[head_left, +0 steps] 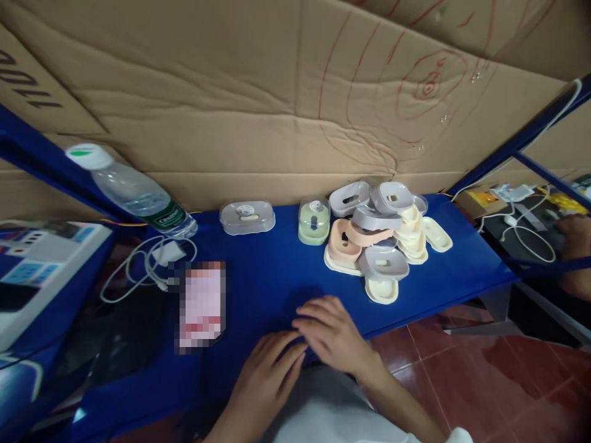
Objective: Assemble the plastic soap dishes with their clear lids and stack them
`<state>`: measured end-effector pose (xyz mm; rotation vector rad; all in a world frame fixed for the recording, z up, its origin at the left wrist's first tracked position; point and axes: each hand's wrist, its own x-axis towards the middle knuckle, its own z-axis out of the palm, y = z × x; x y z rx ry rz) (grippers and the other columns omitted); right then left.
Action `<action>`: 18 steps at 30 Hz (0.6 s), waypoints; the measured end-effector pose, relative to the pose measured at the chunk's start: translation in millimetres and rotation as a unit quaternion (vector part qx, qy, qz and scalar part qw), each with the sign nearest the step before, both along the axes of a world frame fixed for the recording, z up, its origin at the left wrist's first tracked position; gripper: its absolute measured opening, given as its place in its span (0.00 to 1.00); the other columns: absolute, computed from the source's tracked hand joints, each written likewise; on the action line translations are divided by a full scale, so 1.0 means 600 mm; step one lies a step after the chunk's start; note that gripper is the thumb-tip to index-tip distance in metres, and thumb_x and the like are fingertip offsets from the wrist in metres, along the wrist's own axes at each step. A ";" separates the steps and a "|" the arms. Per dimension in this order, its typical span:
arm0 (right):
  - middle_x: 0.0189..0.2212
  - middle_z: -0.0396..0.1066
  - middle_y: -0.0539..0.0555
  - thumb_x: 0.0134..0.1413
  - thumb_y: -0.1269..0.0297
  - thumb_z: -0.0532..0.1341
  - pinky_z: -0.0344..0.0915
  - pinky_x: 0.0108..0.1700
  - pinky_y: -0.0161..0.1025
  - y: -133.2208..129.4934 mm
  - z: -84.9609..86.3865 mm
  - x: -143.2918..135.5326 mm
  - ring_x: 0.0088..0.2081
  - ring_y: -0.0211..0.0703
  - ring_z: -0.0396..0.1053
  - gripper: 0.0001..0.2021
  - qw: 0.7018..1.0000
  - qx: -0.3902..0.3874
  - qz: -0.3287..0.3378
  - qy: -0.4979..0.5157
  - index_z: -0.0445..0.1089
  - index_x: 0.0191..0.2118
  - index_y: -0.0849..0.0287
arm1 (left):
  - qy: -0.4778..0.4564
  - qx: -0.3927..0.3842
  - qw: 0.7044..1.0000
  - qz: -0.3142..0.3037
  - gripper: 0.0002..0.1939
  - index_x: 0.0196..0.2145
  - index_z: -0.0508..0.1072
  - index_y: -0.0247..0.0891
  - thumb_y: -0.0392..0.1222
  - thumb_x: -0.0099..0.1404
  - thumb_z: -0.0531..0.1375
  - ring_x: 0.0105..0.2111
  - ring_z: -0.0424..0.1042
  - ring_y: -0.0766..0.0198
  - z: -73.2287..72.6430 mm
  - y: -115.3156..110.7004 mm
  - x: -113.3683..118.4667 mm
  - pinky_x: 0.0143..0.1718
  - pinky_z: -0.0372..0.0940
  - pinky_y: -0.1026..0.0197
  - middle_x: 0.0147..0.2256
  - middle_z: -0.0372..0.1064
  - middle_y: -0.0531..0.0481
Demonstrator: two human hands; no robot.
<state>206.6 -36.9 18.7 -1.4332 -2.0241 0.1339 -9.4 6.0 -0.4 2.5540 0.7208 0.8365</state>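
Note:
My left hand (270,372) and my right hand (330,332) meet at the front edge of the blue table (272,277). Their fingertips touch or overlap, the fingers are stretched out, and I see nothing held in either. Beyond my right hand lies a pile of shallow plastic dishes: a grey dish (385,263), a peach dish (344,243) and a cream dish (382,290) are among several. Left of the pile stands a small green box (314,221) with a clear domed lid. Farther left is an oval box (247,218) under a clear cover.
A water bottle (138,194) leans at the back left, beside a coiled white cable (133,271). A blurred-out pink item (202,304) lies left of my hands. Cardboard (207,92) walls the back. Blue metal bars (489,141) stand at right; beyond them another person's arm (577,246) shows.

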 end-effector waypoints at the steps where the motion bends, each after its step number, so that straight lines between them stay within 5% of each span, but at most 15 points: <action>1: 0.50 0.81 0.54 0.73 0.67 0.59 0.71 0.57 0.46 0.002 -0.003 -0.008 0.55 0.44 0.76 0.12 1.000 -0.007 0.026 0.010 0.76 0.55 0.53 | -0.002 0.013 0.999 0.034 0.15 0.51 0.78 0.56 0.38 0.73 0.58 0.42 0.84 0.52 0.003 0.011 -0.002 0.39 0.83 0.47 0.46 0.82 0.52; 5: 0.46 0.82 0.54 0.73 0.68 0.59 0.71 0.54 0.46 0.006 -0.012 0.024 0.50 0.44 0.77 0.11 0.997 -0.001 0.004 0.072 0.76 0.54 0.54 | 0.000 0.067 0.984 0.166 0.12 0.51 0.76 0.46 0.36 0.74 0.58 0.46 0.82 0.50 0.042 0.081 0.017 0.46 0.79 0.46 0.50 0.79 0.46; 10: 0.46 0.81 0.56 0.72 0.70 0.59 0.71 0.52 0.48 0.003 -0.032 0.096 0.49 0.48 0.76 0.11 0.999 -0.009 -0.001 0.047 0.76 0.53 0.56 | 0.052 0.049 0.987 0.142 0.17 0.61 0.70 0.43 0.41 0.76 0.58 0.57 0.76 0.48 0.105 0.178 0.147 0.56 0.74 0.46 0.59 0.74 0.41; 15: 0.48 0.80 0.56 0.72 0.68 0.61 0.69 0.55 0.50 -0.005 -0.046 0.102 0.51 0.48 0.75 0.10 0.999 -0.031 0.035 0.020 0.77 0.53 0.56 | 0.108 0.043 0.980 0.161 0.34 0.70 0.60 0.37 0.46 0.72 0.64 0.69 0.63 0.32 0.103 0.235 0.273 0.62 0.67 0.34 0.72 0.54 0.26; 18: 0.48 0.80 0.55 0.72 0.68 0.62 0.68 0.56 0.49 -0.006 -0.047 0.104 0.51 0.47 0.75 0.10 0.996 -0.054 0.043 0.057 0.76 0.54 0.55 | 0.067 0.049 0.988 0.133 0.32 0.70 0.60 0.39 0.46 0.74 0.63 0.71 0.60 0.36 0.106 0.219 0.302 0.66 0.61 0.35 0.72 0.54 0.29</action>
